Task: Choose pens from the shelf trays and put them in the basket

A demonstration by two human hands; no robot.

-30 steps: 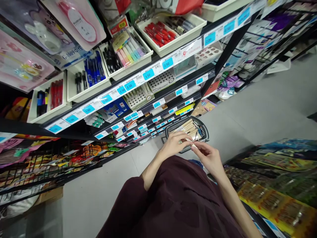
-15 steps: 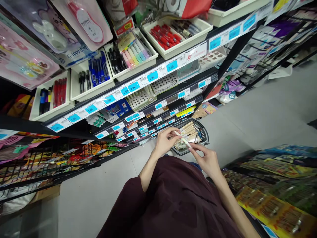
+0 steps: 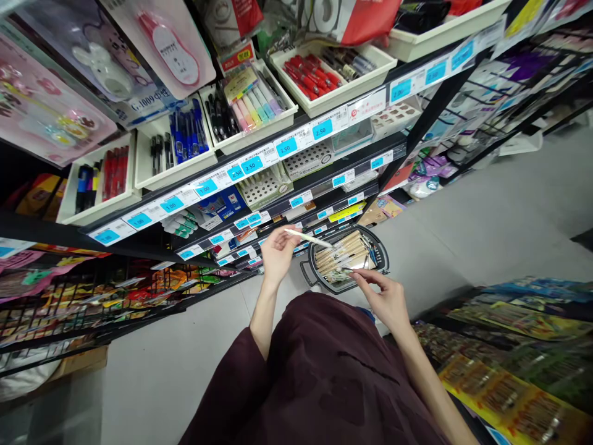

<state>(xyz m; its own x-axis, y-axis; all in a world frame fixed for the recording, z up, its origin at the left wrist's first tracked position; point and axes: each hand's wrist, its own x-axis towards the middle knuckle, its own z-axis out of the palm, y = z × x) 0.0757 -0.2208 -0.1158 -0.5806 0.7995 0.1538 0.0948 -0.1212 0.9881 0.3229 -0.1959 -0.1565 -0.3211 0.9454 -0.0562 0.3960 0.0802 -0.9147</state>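
My left hand (image 3: pixel 278 252) pinches a slim white pen (image 3: pixel 309 237) near one end. The pen points right and slightly down, over a shopping basket (image 3: pixel 311 272) with a dark rim. My right hand (image 3: pixel 382 296) is just right of the pen's free end, apart from it. Its thumb and forefinger are pressed together at the basket's near side; whatever may be between them is too small to make out. Inside the basket lie packs of light wooden sticks (image 3: pixel 354 248) that look like pencils, with other small items.
In front is a shelf with a white tray of red pens (image 3: pixel 306 77), a tray of blue pens (image 3: pixel 188 133) and a pack of pastel markers (image 3: pixel 257 105). Below sits a box with holes (image 3: pixel 264 188). Hanging packets (image 3: pixel 514 395) flank the grey floor (image 3: pixel 467 228) at right.
My left hand has moved left and slightly up with the pen, away from my right hand. The pen's far end has come out of my right fingers, which stay nearly in place.
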